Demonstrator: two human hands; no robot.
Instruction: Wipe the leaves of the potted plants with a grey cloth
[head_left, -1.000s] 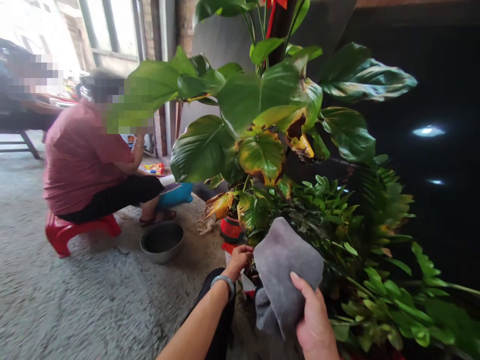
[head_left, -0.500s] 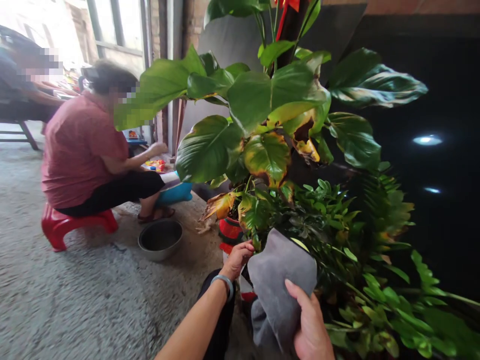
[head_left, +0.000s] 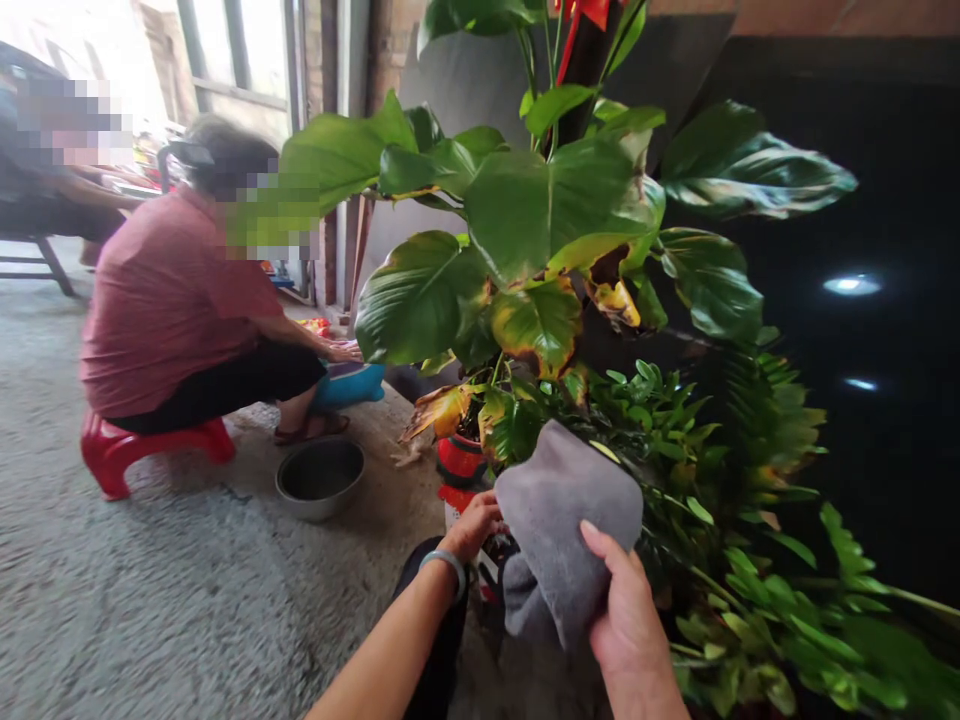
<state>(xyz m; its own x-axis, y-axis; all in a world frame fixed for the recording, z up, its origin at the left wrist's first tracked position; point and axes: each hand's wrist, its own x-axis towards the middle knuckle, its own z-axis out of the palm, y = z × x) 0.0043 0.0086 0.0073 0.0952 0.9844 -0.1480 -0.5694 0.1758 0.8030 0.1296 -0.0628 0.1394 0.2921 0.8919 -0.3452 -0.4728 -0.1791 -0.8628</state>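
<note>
My right hand (head_left: 626, 590) grips a grey cloth (head_left: 574, 510), thumb on its front face and fingers behind. The cloth spreads upward, with a loose fold hanging below. At its left edge is my left hand (head_left: 474, 527), a bracelet on the wrist; the fingers are bent together and their tips are partly hidden by the cloth, so what they hold does not show. A large potted plant (head_left: 551, 205) rises just beyond, some lower leaves yellow and brown at the edges. Its red and black pot (head_left: 460, 460) stands behind my left hand.
Leafy low plants (head_left: 675, 440) crowd the right side. A grey basin (head_left: 321, 480) rests on the concrete floor (head_left: 187, 590). To the left, a person in a red shirt (head_left: 176, 290) sits on a red stool (head_left: 157, 445) beside a blue bag (head_left: 352, 385). Another person sits farther back.
The cloth and my right hand have moved slightly up and right. My left hand has shifted a little down and left, its fingertips now behind the cloth. The seated person's arm has lowered.
</note>
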